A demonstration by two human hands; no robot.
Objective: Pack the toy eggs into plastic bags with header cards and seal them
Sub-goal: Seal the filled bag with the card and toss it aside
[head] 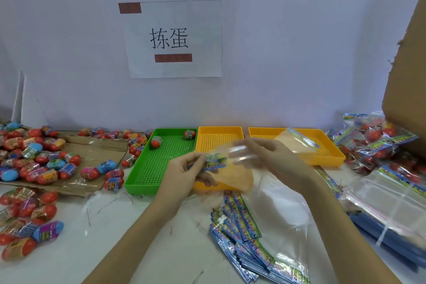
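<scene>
Head view: cards (239, 233) fan along the surface's near edge. Above them, left hand (184, 175) fingers pinch a bag's (232, 168) printed header; right hand (272, 159) fingers spread its mouth. Hold it wide before reaching for eggs (41, 163) at the left edge.

White paper sign (174, 39) with black characters and two red bars, fixed to the wall (288, 41). Below, on the table (119, 233): one green perforated tray (149, 168) beside two orange perforated trays (219, 139). Flattened cardboard (92, 152) at left; cardboard box (408, 80) at right edge.
</scene>
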